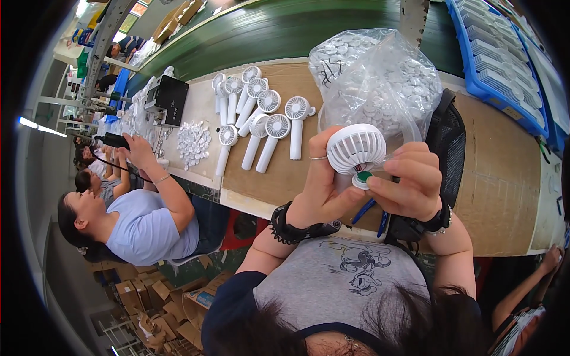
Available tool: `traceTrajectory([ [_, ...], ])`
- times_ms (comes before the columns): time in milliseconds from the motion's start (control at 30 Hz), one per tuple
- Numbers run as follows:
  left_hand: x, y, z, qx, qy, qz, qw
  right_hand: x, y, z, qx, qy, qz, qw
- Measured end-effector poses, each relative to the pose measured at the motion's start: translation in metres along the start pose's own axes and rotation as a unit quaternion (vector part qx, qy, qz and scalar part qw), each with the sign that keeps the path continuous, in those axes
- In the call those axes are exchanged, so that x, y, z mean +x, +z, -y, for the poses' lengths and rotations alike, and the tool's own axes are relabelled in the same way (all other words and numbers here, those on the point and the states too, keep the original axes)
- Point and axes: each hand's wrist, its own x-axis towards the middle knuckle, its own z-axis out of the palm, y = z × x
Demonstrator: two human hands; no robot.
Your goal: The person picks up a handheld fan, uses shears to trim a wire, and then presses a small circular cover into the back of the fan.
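Observation:
My left hand is closed around a white handheld fan, its slatted round head tipped up. At the fan's lower end, the thumb and fingers of my right hand pinch a small round white piece with a green face. Thin wires show between that piece and the fan head. My left palm and fingers hide the rest of the fan. Beneath my hands lies a tool with blue handles, partly covered. Several finished-looking white handheld fans lie on the cardboard to the left.
A clear plastic bag of small white discs stands beyond my hands. Loose white pieces lie near a black box. A blue crate sits far right, a black mesh bag nearer. A co-worker sits at left.

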Motion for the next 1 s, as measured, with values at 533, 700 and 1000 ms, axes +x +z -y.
traceTrajectory([
  [533, 0.0007, 0.0011, -0.0055, 0.059, 0.013, -0.002, 0.998, 0.0039, -0.001, 0.0009, 0.039, -0.013, 0.066, 0.997],
  [700, 0.0006, 0.0019, -0.0061, 0.064, 0.009, -0.012, 0.998, 0.0041, 0.0003, 0.0013, 0.016, -0.017, 0.055, 0.998],
  [1000, 0.002, 0.0034, 0.0015, 0.082, 0.009, -0.032, 0.996, 0.0063, 0.0043, -0.0047, -0.012, -0.029, 0.017, 0.999],
])
